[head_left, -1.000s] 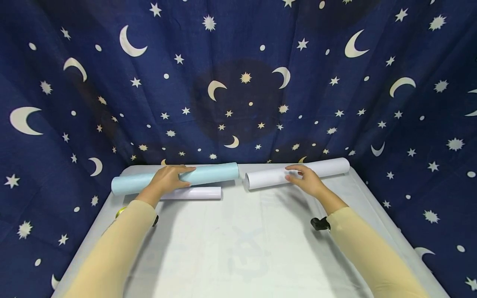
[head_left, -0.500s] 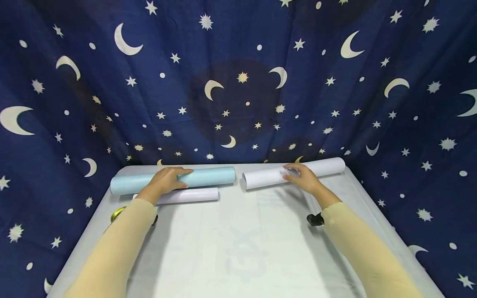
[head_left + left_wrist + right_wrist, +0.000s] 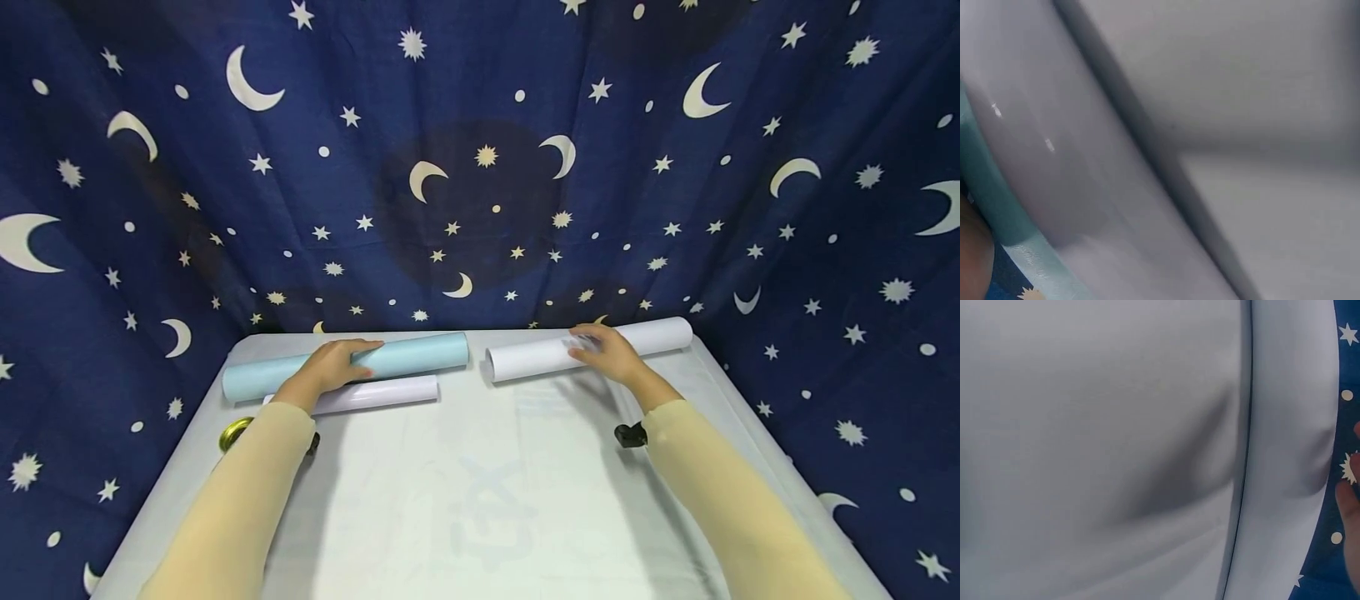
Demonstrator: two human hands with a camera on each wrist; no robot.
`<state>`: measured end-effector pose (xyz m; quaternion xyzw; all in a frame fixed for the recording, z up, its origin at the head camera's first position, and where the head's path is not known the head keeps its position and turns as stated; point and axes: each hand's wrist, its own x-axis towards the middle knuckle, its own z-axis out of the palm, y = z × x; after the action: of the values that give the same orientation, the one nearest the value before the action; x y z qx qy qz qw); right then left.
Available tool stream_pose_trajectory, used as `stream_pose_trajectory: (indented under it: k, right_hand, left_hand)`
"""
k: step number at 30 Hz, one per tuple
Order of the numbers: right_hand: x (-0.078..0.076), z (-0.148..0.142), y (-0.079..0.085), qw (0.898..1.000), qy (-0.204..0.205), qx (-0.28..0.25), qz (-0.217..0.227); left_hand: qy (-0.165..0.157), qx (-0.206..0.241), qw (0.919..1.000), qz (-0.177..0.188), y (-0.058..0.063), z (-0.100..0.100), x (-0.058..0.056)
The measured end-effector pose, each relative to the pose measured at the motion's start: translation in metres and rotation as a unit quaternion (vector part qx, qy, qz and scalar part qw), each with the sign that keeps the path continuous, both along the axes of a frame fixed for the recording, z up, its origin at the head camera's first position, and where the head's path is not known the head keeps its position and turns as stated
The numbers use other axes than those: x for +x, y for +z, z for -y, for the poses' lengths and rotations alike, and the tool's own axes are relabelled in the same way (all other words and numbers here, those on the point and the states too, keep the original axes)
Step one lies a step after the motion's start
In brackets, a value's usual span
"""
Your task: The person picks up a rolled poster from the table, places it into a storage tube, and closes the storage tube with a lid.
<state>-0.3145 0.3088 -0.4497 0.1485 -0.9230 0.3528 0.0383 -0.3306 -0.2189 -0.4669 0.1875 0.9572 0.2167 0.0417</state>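
My left hand lies over a light blue roll at the back left, thumb on its near side and fingers across its top. Right in front of that roll is a thinner, glossy pale lilac roll, partly hidden by the hand and wrist. In the left wrist view the lilac roll runs alongside the blue roll. At the back right, a white paper roll lies at a slant. My right hand hovers at it with thumb and fingers spread, casting a shadow on the roll in the right wrist view.
A gold, rounded object stands at the table's left, partly behind my left sleeve. The white-covered table reaches back to a dark blue curtain with moons and stars.
The blue roll's left end has come nearer to me under my left hand. The lilac roll has turned to a slant and shows more on the left. My right hand has barely moved.
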Motion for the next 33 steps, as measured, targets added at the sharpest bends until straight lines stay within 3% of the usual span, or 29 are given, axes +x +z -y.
stream_pose_trajectory:
  k: [5, 16, 22, 33]
  right_hand:
    - [-0.011, -0.001, -0.002, 1.000, 0.020, 0.002, 0.016]
    - [-0.022, -0.001, -0.007, 0.995, -0.009, 0.074, 0.060]
    - [-0.025, -0.001, -0.007, 0.994, -0.014, 0.096, 0.053]
    - [-0.026, 0.004, -0.015, 0.988, 0.003, 0.147, 0.048]
  left_hand:
    - [0.016, 0.020, 0.9996, -0.008, -0.001, -0.001, 0.002]
    - [0.049, 0.074, 0.9957, -0.025, -0.005, 0.000, 0.004]
    - [0.065, 0.095, 0.9925, -0.041, -0.006, 0.002, 0.009]
    - [0.053, 0.128, 0.9874, -0.075, -0.008, -0.001, 0.028]
